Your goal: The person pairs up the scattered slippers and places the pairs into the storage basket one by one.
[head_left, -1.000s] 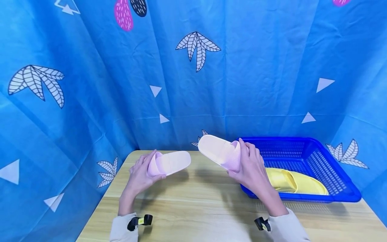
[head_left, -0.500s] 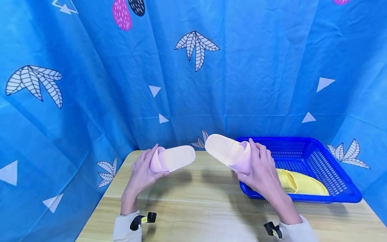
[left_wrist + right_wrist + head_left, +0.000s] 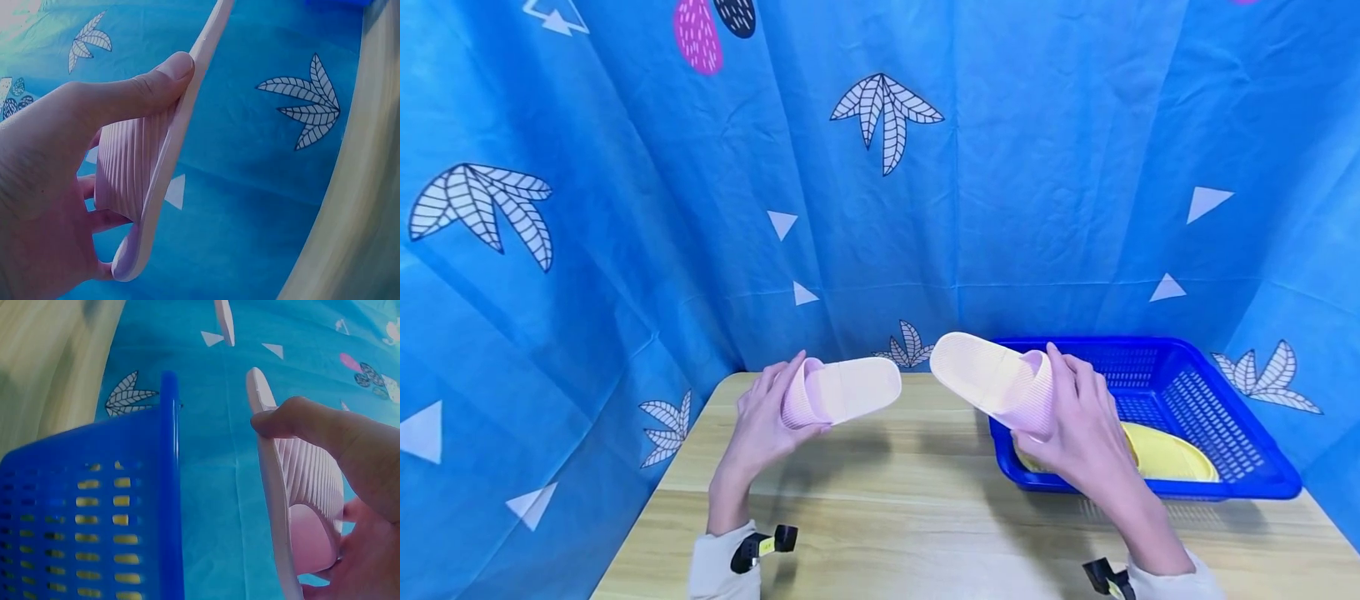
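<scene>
Two pale pink slippers with ribbed straps are held above the table, heels pointing inward. My left hand (image 3: 766,421) grips one slipper (image 3: 857,389) round its strap; the left wrist view shows the thumb (image 3: 140,97) against the sole's edge and fingers behind the strap. My right hand (image 3: 1084,417) holds the other slipper (image 3: 977,371) the same way, higher and tilted, in front of the left part of a blue basket (image 3: 1247,467). In the right wrist view that slipper (image 3: 272,481) is apart from the basket's wall (image 3: 170,487). Yellow slippers (image 3: 1176,457) lie inside the basket, partly hidden by my right hand.
The basket stands at the right of the wooden table (image 3: 880,525), near its back edge. A blue patterned curtain (image 3: 1037,167) hangs behind and at both sides.
Both hands have moved to the right with their slippers, the right hand farther, so it now covers more of the basket and the yellow slippers. The left slipper has risen slightly.
</scene>
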Tool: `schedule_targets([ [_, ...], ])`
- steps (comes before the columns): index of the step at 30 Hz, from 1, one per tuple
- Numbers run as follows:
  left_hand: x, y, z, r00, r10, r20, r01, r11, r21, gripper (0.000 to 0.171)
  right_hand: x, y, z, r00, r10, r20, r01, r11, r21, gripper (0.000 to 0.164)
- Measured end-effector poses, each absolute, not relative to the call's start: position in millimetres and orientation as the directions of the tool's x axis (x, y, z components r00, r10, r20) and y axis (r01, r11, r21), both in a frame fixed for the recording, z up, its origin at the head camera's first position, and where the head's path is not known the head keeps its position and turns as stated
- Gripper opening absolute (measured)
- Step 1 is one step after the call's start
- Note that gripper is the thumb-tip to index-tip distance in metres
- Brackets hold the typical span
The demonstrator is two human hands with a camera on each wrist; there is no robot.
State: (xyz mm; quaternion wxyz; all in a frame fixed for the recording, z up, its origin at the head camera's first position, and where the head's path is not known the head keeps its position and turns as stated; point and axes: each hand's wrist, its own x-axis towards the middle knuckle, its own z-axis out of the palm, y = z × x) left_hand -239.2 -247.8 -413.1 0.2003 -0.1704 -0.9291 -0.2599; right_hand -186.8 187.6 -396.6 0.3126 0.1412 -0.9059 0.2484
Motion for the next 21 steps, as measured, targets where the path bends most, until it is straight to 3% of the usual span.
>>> schedule_targets([
  [21, -231.4, -223.0, -398.5, -0.830, 0.232, 0.506, 0.466, 0.788, 0.402, 0.115, -175.9, 224.5, -394.2, -0.768, -0.129, 0.628, -0.445, 0.812, -0.377, 0.124],
])
